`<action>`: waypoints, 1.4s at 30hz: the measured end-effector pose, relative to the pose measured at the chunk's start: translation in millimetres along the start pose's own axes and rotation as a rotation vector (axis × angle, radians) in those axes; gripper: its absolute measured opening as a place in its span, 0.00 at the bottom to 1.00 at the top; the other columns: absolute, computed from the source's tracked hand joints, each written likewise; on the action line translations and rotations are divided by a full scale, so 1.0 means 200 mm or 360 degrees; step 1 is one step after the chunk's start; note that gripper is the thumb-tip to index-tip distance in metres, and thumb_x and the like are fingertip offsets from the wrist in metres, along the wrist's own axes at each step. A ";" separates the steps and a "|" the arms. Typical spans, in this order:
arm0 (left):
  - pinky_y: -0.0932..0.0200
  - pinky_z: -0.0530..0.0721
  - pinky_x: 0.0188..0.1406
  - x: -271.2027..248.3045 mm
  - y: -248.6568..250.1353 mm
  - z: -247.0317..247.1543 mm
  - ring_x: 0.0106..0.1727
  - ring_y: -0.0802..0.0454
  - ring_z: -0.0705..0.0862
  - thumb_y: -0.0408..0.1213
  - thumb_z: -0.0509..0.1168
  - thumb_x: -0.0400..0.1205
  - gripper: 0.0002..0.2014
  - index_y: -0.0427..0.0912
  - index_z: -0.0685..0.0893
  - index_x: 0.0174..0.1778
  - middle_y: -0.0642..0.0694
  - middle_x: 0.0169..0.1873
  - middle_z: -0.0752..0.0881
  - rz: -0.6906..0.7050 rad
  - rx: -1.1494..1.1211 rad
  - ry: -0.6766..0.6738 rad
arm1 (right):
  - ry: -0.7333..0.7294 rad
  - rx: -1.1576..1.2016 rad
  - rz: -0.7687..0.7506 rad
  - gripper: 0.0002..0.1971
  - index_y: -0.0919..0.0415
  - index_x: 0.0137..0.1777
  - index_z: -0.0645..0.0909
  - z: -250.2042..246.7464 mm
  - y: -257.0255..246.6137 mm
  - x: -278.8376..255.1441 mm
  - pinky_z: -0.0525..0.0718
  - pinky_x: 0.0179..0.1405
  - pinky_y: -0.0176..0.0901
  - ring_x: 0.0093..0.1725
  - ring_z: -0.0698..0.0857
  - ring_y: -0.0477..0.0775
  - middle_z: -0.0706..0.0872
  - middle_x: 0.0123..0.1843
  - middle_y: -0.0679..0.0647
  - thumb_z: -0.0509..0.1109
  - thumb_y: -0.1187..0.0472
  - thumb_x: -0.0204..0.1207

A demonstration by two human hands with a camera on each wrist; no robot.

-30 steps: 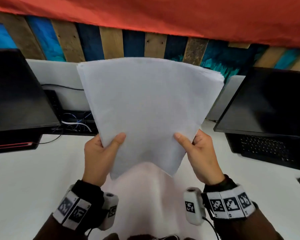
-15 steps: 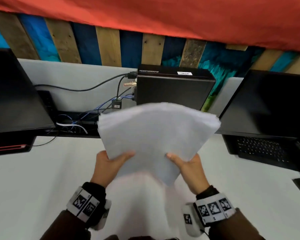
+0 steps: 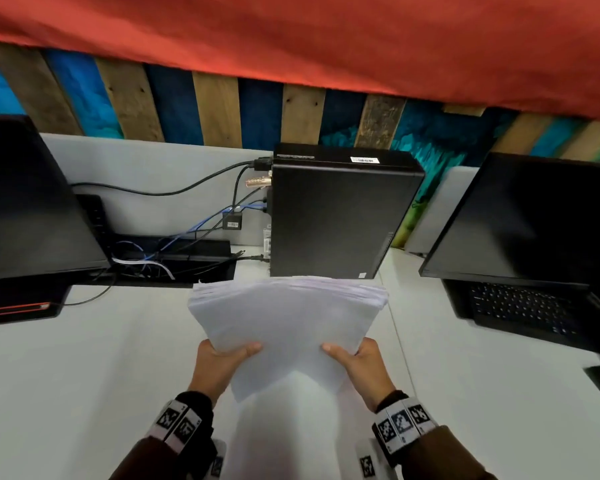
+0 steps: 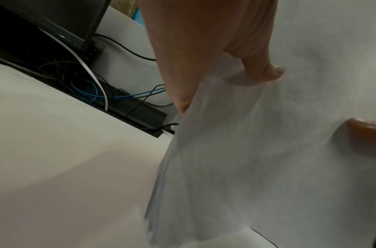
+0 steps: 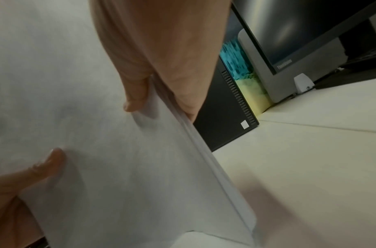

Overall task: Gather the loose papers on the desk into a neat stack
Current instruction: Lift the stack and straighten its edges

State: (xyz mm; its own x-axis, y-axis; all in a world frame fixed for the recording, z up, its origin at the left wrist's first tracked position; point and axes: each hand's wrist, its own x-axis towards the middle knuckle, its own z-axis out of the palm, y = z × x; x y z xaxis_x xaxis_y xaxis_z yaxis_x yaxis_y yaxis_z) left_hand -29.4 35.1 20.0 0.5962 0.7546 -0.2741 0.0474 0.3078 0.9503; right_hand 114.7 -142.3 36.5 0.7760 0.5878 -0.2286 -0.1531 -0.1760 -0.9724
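Above the white desk [image 3: 66, 375], in front of the black computer box [image 3: 336, 216], the stack of papers [image 3: 288, 327] is held off the surface, the left hand [image 3: 215, 367] and right hand [image 3: 364, 365] each pinching a near side edge, thumb on top, far edges slightly fanned.

White papers [image 3: 288, 317], black computer [image 3: 336, 216], white desk [image 3: 84, 375]
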 end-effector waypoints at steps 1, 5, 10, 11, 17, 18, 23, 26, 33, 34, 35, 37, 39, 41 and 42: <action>0.65 0.87 0.30 0.00 0.00 0.00 0.40 0.51 0.92 0.25 0.82 0.57 0.12 0.42 0.90 0.32 0.48 0.34 0.94 -0.0012 -0.0001 -0.0001 | 0.0012 0.0026 -0.0005 0.10 0.54 0.41 0.91 0.00 0.00 0.00 0.88 0.42 0.40 0.48 0.92 0.58 0.95 0.45 0.52 0.75 0.71 0.70; 0.64 0.87 0.31 -0.01 0.09 0.01 0.37 0.49 0.92 0.43 0.81 0.46 0.21 0.42 0.91 0.35 0.49 0.34 0.94 0.0081 0.0030 -0.0014 | 0.0050 0.0063 -0.0087 0.06 0.55 0.42 0.90 0.00 -0.08 -0.03 0.87 0.42 0.42 0.48 0.92 0.56 0.95 0.44 0.51 0.77 0.66 0.71; 0.66 0.86 0.30 -0.07 0.38 0.10 0.31 0.61 0.89 0.45 0.76 0.52 0.19 0.46 0.86 0.39 0.53 0.29 0.92 0.0484 -0.0031 0.0073 | 0.0201 0.0202 -0.0629 0.12 0.59 0.43 0.88 0.02 -0.39 -0.09 0.83 0.39 0.28 0.41 0.88 0.40 0.91 0.39 0.48 0.70 0.52 0.66; 0.64 0.85 0.33 -0.08 0.43 0.12 0.33 0.58 0.88 0.49 0.73 0.57 0.17 0.46 0.86 0.39 0.53 0.31 0.90 0.0591 -0.0030 0.0119 | 0.0238 0.0183 -0.0722 0.16 0.60 0.40 0.87 0.03 -0.44 -0.10 0.82 0.39 0.28 0.40 0.86 0.41 0.90 0.39 0.49 0.66 0.49 0.65; 0.58 0.75 0.32 -0.10 0.53 0.21 0.28 0.53 0.77 0.44 0.63 0.81 0.17 0.44 0.81 0.26 0.51 0.21 0.78 0.0650 -0.0074 0.0382 | 0.0376 0.0219 -0.0683 0.16 0.62 0.23 0.79 0.06 -0.49 -0.08 0.72 0.27 0.28 0.28 0.73 0.44 0.76 0.23 0.45 0.66 0.56 0.69; 0.59 0.74 0.31 -0.10 0.54 0.21 0.26 0.55 0.76 0.43 0.63 0.81 0.17 0.45 0.80 0.25 0.54 0.19 0.78 0.0636 -0.0062 0.0390 | 0.0363 0.0216 -0.0695 0.17 0.66 0.25 0.80 0.06 -0.49 -0.07 0.73 0.28 0.29 0.29 0.74 0.45 0.78 0.25 0.47 0.66 0.53 0.67; 0.58 0.81 0.44 -0.12 0.54 0.19 0.41 0.56 0.83 0.51 0.66 0.72 0.10 0.48 0.85 0.39 0.57 0.35 0.86 0.0734 0.0002 0.0329 | 0.0329 0.0139 -0.0762 0.17 0.64 0.33 0.87 0.04 -0.48 -0.08 0.79 0.33 0.28 0.33 0.82 0.44 0.87 0.32 0.49 0.68 0.49 0.61; 0.61 0.86 0.46 -0.09 0.38 0.09 0.46 0.59 0.86 0.46 0.74 0.62 0.24 0.52 0.82 0.55 0.55 0.47 0.88 0.0675 0.0179 0.0132 | 0.0299 0.0104 -0.0731 0.09 0.53 0.40 0.87 0.01 -0.41 -0.05 0.82 0.35 0.26 0.37 0.88 0.38 0.91 0.37 0.38 0.80 0.58 0.59; 0.66 0.85 0.49 -0.02 -0.14 -0.04 0.49 0.61 0.89 0.63 0.71 0.67 0.19 0.56 0.86 0.47 0.78 0.41 0.87 0.0218 0.0641 0.0100 | 0.0256 -0.0337 -0.0140 0.07 0.52 0.44 0.86 0.00 0.14 0.04 0.82 0.36 0.25 0.48 0.90 0.50 0.92 0.44 0.48 0.78 0.64 0.69; 0.70 0.84 0.46 -0.01 -0.12 -0.03 0.47 0.66 0.88 0.52 0.72 0.73 0.08 0.58 0.84 0.46 0.80 0.40 0.87 0.0245 0.0629 0.0119 | 0.0256 -0.0431 -0.0131 0.05 0.52 0.45 0.85 0.02 0.16 0.05 0.81 0.37 0.25 0.49 0.90 0.51 0.91 0.44 0.47 0.76 0.62 0.71; 0.71 0.83 0.44 -0.01 -0.09 -0.02 0.45 0.70 0.87 0.41 0.71 0.77 0.06 0.57 0.83 0.45 0.79 0.39 0.87 0.0286 0.0646 0.0156 | 0.0267 -0.0478 -0.0149 0.05 0.52 0.46 0.84 0.03 0.16 0.05 0.80 0.38 0.24 0.48 0.89 0.49 0.90 0.43 0.45 0.75 0.61 0.73; 0.77 0.79 0.39 0.03 -0.02 -0.09 0.41 0.71 0.86 0.33 0.67 0.80 0.07 0.51 0.83 0.48 0.67 0.36 0.90 0.0366 0.0712 0.0326 | 0.0176 -0.0477 -0.0197 0.07 0.52 0.48 0.85 0.14 0.11 0.08 0.82 0.46 0.27 0.47 0.88 0.40 0.90 0.45 0.47 0.74 0.63 0.73; 0.71 0.76 0.34 0.05 0.06 -0.20 0.41 0.57 0.86 0.31 0.65 0.81 0.08 0.41 0.81 0.55 0.54 0.40 0.88 0.0372 0.0855 0.0468 | 0.0024 -0.0499 -0.0182 0.10 0.60 0.55 0.85 0.30 0.10 0.12 0.83 0.58 0.43 0.52 0.87 0.44 0.90 0.51 0.52 0.73 0.65 0.74; 0.60 0.72 0.39 0.08 0.10 -0.36 0.48 0.39 0.85 0.29 0.62 0.82 0.13 0.35 0.76 0.62 0.38 0.47 0.87 0.0219 0.1054 0.0538 | -0.0140 -0.0538 -0.0079 0.13 0.62 0.59 0.84 0.50 0.12 0.15 0.83 0.62 0.51 0.56 0.87 0.54 0.89 0.53 0.55 0.72 0.66 0.74; 0.57 0.72 0.42 0.09 0.09 -0.45 0.52 0.35 0.84 0.28 0.61 0.82 0.14 0.33 0.75 0.64 0.33 0.50 0.87 0.0111 0.1136 0.0569 | -0.0217 -0.0543 -0.0005 0.14 0.61 0.59 0.83 0.60 0.15 0.17 0.83 0.63 0.52 0.57 0.87 0.56 0.89 0.54 0.56 0.72 0.67 0.73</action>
State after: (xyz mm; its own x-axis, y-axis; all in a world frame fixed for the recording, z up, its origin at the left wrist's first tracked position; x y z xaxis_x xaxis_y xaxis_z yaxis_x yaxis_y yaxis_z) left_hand -90.3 107.1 18.8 0.3292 0.9357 -0.1267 0.5928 -0.1004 0.7990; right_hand 63.6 -32.3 -5.9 0.6839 0.6847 -0.2518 0.0803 -0.4137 -0.9069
